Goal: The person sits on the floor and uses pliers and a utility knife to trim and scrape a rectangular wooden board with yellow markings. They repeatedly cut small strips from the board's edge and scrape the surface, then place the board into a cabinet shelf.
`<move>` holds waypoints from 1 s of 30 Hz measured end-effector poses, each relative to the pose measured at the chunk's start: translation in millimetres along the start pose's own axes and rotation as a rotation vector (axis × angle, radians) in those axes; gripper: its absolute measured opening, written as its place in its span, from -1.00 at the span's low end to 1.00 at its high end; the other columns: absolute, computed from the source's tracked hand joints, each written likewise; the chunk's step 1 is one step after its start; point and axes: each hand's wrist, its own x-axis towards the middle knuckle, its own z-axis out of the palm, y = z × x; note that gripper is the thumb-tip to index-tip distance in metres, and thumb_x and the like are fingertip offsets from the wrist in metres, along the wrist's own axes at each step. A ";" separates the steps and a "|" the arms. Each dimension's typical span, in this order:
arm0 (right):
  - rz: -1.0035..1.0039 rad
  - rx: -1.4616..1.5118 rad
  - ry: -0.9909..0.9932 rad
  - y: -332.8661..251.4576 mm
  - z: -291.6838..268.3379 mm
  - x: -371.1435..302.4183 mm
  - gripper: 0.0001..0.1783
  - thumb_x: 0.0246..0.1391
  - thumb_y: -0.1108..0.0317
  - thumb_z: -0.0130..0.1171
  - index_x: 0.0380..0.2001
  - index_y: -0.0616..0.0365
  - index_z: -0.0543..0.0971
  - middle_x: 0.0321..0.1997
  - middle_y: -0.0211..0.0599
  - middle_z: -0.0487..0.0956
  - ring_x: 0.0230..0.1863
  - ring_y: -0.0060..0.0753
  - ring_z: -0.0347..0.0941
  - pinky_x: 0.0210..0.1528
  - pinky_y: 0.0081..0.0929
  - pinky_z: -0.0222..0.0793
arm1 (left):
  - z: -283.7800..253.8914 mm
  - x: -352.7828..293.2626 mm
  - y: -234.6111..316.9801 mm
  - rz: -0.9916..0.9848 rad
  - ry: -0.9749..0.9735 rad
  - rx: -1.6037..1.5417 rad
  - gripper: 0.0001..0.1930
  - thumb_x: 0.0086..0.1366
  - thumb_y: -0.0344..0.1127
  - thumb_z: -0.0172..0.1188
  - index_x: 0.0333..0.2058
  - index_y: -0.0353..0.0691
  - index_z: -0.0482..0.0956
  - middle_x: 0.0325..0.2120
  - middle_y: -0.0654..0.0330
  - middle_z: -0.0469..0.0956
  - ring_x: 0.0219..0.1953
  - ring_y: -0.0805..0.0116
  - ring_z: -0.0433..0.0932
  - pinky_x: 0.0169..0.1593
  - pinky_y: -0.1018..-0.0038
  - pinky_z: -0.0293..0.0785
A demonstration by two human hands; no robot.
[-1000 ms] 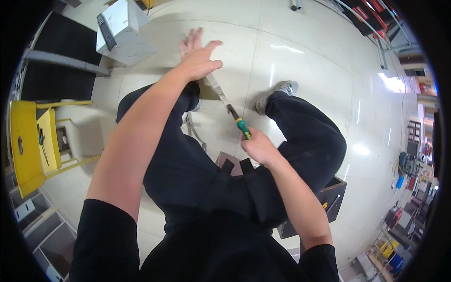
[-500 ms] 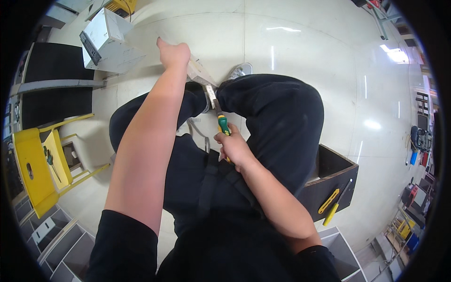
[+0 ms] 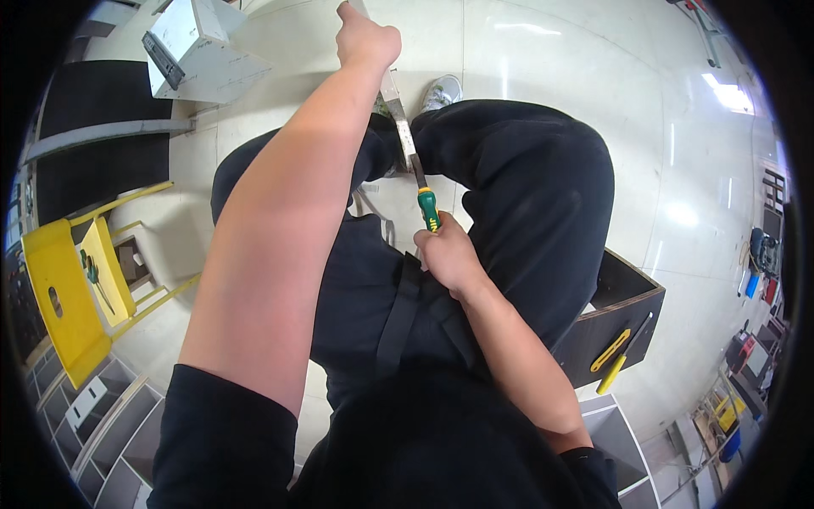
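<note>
We are mid-way driving a screw: our right hand (image 3: 447,254) is closed around the screwdriver (image 3: 426,204) at frame centre, tip on a metal strip (image 3: 395,106) our left hand (image 3: 366,38) grips up top. Next likely calls for steady turning.

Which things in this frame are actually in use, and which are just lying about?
In use: green-handled screwdriver in right hand; pale metal strip held by left hand.

Lying about: yellow stool, grey box, dark crate, yellow tools.
</note>
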 end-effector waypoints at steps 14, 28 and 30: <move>-0.016 -0.100 0.077 3.5 1.4 1.2 -0.41 -0.07 0.37 0.03 0.06 0.51 0.34 -0.35 -0.12 0.53 -0.38 -0.37 0.48 -0.28 -0.48 0.39 | 3.4 -2.6 6.0 0.091 -0.045 -0.059 -0.31 0.08 -0.46 0.05 0.21 -0.34 0.04 -0.14 -0.34 0.50 -0.06 -0.20 0.52 0.03 0.16 0.47; -0.022 -0.173 0.077 1.6 -0.4 -22.4 -0.37 -0.11 0.36 0.05 0.05 0.56 0.32 -0.15 0.23 0.53 -0.05 0.02 0.49 0.04 -0.37 0.32 | -0.6 34.6 0.6 0.082 -0.044 0.053 -0.31 0.08 -0.42 0.07 0.22 -0.40 0.08 -0.10 -0.33 0.49 -0.01 -0.17 0.51 0.07 0.19 0.46; 0.020 -0.196 0.060 5.0 1.9 -30.4 -0.37 -0.09 0.37 0.04 0.06 0.57 0.30 -0.07 0.31 0.50 0.03 0.10 0.46 0.12 -0.36 0.28 | -4.1 47.2 -11.6 0.118 -0.019 0.051 -0.33 0.08 -0.41 0.07 0.20 -0.42 0.12 -0.06 -0.32 0.47 0.03 -0.16 0.49 0.11 0.21 0.44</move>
